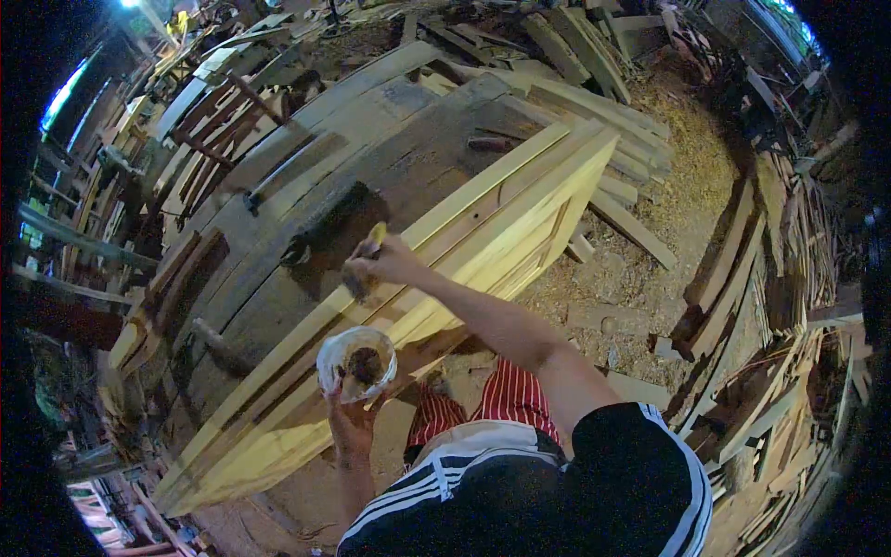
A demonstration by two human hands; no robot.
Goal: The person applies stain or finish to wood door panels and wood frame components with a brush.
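Note:
My left hand (351, 413) is closed around the lower part of a white tub (327, 357), with brown matter (365, 364) inside it. In my right hand (392, 262) is a paintbrush (378, 232), its yellow handle end pointing up and its dark bristles down. The bristles are close over a pale wooden door panel (450, 316), which lies slantwise in front of me with raised frame strips and recessed sections. The tub is held near the panel's close edge, to the left of the brush and nearer my body.
Beyond the panel stretches a dusty plank workbench (408, 116) with a dark block-like object (329, 223) and a hammer-like tool (269, 186). Stacked boards (603, 121) lie behind the panel's right end. Sawdust (640, 288) covers the ground at right, beside long timber offcuts (733, 260).

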